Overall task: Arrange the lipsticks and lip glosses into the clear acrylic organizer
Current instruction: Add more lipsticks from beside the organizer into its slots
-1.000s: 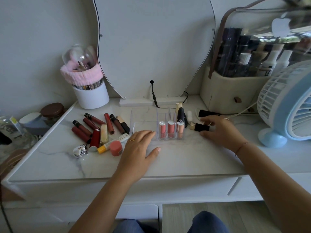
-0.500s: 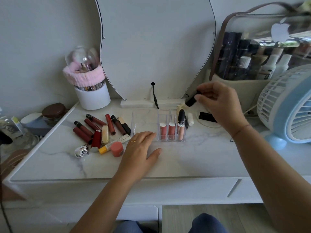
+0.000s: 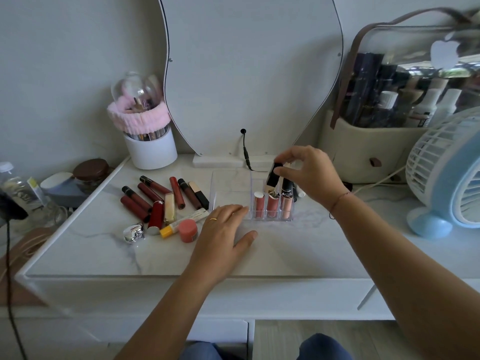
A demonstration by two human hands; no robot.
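The clear acrylic organizer (image 3: 231, 181) stands mid-table below the mirror. Three pink lip glosses (image 3: 272, 205) stand upright in its front right slots, and a black tube (image 3: 286, 187) stands behind them. My right hand (image 3: 310, 174) grips a black and gold lipstick (image 3: 273, 175) by its top, holding it upright over a back slot. My left hand (image 3: 224, 231) lies flat, fingers spread, against the organizer's front left edge. A pile of dark red lip glosses and lipsticks (image 3: 155, 198) lies to the left, with a yellow-capped tube (image 3: 183, 221) and a coral pot (image 3: 188, 230).
A white brush cup with a pink band (image 3: 149, 141) stands at the back left, a mirror (image 3: 249, 74) behind the organizer. A beige cosmetics case (image 3: 363, 149) and a blue fan (image 3: 449, 175) occupy the right. A silver heart compact (image 3: 133, 232) lies front left.
My right hand picked the black lipstick off the table on the right, lifted it, then lowered it upright over the organizer's back slots. My left hand has stayed put.
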